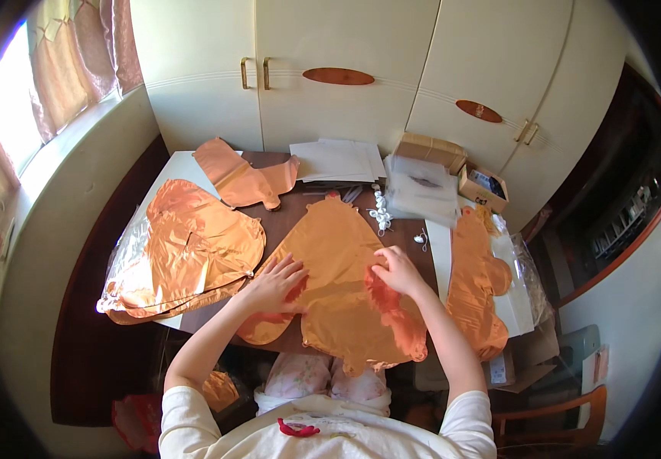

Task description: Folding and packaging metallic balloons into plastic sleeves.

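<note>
A large flat sheet of orange foil (338,264), shaped like an uninflated foil balloon, lies on the brown table in front of me. It narrows at the far end and has rounded lobes at the near end. My left hand (275,284) rests on its left side, palm down with the fingers spread. At its right edge is my right hand (398,271), with a gap between thumb and forefinger; its other fingers are bent and partly hidden. Reddish patches show on the foil beside both hands.
A stack of shiny orange foil shapes (200,237) covers the left side. Another orange foil piece (246,176) lies behind it; one more (476,283) is on the right. White sheets (338,161), plastic bags (422,187), a small box (483,187) and white ribbon (381,210) sit toward the back.
</note>
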`<state>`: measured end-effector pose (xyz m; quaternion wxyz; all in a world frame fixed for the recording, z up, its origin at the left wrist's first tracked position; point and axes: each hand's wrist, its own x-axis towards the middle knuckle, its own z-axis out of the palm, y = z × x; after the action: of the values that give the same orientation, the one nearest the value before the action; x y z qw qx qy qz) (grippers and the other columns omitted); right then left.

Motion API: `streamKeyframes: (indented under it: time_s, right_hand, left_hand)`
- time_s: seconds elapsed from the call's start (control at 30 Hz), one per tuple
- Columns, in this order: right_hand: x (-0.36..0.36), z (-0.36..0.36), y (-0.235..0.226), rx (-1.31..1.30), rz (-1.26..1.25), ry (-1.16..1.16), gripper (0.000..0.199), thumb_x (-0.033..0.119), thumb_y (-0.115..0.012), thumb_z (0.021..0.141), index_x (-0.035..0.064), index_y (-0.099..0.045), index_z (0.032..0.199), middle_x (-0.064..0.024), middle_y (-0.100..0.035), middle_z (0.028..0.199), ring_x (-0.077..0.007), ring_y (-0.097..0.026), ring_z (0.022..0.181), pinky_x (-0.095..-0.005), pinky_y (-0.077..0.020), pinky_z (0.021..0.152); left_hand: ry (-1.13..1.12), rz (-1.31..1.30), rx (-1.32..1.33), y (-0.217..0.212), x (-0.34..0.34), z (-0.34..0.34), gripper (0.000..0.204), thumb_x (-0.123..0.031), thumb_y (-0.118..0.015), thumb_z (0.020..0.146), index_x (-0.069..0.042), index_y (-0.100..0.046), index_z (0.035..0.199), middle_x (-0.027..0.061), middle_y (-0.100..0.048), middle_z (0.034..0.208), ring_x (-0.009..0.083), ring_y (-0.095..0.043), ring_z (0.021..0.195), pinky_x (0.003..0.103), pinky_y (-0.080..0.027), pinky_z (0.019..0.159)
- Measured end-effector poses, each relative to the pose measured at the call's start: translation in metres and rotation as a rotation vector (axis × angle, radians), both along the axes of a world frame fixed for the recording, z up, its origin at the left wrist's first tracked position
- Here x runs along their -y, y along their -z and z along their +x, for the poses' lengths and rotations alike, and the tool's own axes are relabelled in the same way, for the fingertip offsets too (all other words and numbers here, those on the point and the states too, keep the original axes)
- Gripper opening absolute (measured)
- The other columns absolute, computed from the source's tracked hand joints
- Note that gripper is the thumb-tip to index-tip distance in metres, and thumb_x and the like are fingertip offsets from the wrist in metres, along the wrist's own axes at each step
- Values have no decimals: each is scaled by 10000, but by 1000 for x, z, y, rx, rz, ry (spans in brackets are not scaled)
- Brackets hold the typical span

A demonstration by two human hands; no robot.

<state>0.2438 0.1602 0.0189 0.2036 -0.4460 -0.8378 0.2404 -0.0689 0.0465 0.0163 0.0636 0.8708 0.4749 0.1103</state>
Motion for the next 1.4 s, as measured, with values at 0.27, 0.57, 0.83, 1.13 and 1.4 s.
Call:
streamKeyframes:
  time_s: [0.27, 0.57, 0.83, 1.13, 1.4]
  right_hand:
    - [-44, 11, 10, 244, -77, 166, 517, 376, -819, 611, 99, -552, 956, -150, -520, 1092, -338, -498, 1075, -429, -448, 882]
    - [-53, 8, 17, 231, -105, 137, 551, 361, -850, 557, 111, -555, 949, -140, -533, 1075, -339, -500, 1064, -429, -454, 861]
    - [-53, 6, 17, 225, -132, 141, 532, 334, -847, 571, 93, -554, 945, -130, -544, 1080, -324, -502, 1075, -419, -449, 869]
    - [-46, 1, 12, 156, -101, 117, 647, 270, -842, 585, 54, -478, 1073, -178, -577, 1085, -334, -565, 1018, -409, -461, 857]
    - [-28, 5, -2, -393, -579, 223, 566, 298, -693, 823, 3, -426, 1226, -131, -581, 1142, -193, -593, 997, -324, -485, 826]
  left_hand:
    - [-78, 43, -8, 9, -35, 12, 901, -716, -491, 756, -41, -397, 1345, 264, -350, 1389, 399, -279, 1332, 508, -178, 1093]
    - [-70, 82, -37, 17, -37, 13, 910, -714, -514, 745, -60, -374, 1362, 266, -319, 1408, 395, -266, 1341, 578, -194, 1063]
    - [-88, 47, -50, 16, -38, 15, 914, -720, -517, 737, -78, -367, 1371, 214, -311, 1431, 359, -243, 1361, 609, -170, 1059]
    - [-106, 35, -91, 14, -38, 19, 909, -720, -507, 743, -87, -363, 1380, 199, -305, 1442, 365, -245, 1358, 620, -158, 1058]
    - [-16, 52, 13, 13, -43, 23, 861, -688, -487, 778, -98, -353, 1390, 206, -289, 1449, 386, -215, 1365, 589, -150, 1077]
